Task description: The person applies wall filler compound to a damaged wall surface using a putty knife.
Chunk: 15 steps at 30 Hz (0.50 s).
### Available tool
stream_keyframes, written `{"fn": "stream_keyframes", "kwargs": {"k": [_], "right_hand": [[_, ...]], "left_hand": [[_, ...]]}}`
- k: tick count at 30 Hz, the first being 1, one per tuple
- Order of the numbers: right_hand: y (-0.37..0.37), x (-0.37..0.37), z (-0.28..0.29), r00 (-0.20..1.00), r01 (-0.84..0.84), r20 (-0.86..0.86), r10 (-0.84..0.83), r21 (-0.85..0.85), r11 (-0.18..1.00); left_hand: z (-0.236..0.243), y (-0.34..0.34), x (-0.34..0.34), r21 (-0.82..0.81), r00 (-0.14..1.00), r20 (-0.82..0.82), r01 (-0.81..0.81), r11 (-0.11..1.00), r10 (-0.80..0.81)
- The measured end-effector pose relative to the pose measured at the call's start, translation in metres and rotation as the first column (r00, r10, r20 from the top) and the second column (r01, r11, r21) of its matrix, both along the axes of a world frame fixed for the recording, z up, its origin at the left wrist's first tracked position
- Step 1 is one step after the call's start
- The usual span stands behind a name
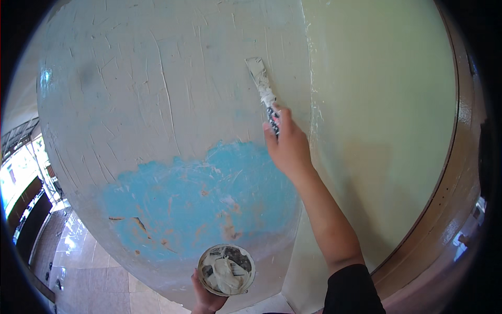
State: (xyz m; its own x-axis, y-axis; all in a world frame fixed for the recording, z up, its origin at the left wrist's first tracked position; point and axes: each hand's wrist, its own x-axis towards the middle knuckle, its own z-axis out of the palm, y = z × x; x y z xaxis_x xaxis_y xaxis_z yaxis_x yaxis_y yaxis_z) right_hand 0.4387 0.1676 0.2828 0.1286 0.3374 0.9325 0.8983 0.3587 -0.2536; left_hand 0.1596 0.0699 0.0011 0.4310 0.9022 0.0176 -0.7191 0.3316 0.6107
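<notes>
My right hand (289, 144) is closed round the dark handle of a putty knife (260, 79), its flat blade smeared with pale filler and lying at the wall. Around the blade the wall (130, 94) carries a greyish coat with raised streaks and ridges. Below that coat, a patch of bare blue paint (198, 196) shows scratches and brown chipped spots. Low in the view, my left hand (207, 298) grips a round tub (252, 266) from beneath and its left side. Inside the tub sits a mound of off-white filler (227, 275).
To the right, a pale green wall (387, 78) meets the coated wall at a corner line. A brown frame (434, 220) borders it at the far right. Light floor tiles (99, 280) lie at the lower left, with a bright opening (21, 178) beyond them.
</notes>
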Motion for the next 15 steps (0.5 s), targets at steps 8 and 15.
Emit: {"fn": "stream_keyframes", "kwargs": {"k": [8,15], "right_hand": [[-0.016,0.009,-0.273,0.999,-0.033,-0.022,0.029,-0.201,0.979],[-0.054,0.035,-0.29,0.942,-0.226,-0.285,0.18,-0.137,0.964]], "left_hand": [[-0.006,-0.007,-0.009,0.006,0.998,0.013,-0.062,0.998,0.062],[0.003,-0.004,0.002,0.027,0.999,0.033,-0.03,0.999,0.029]]}}
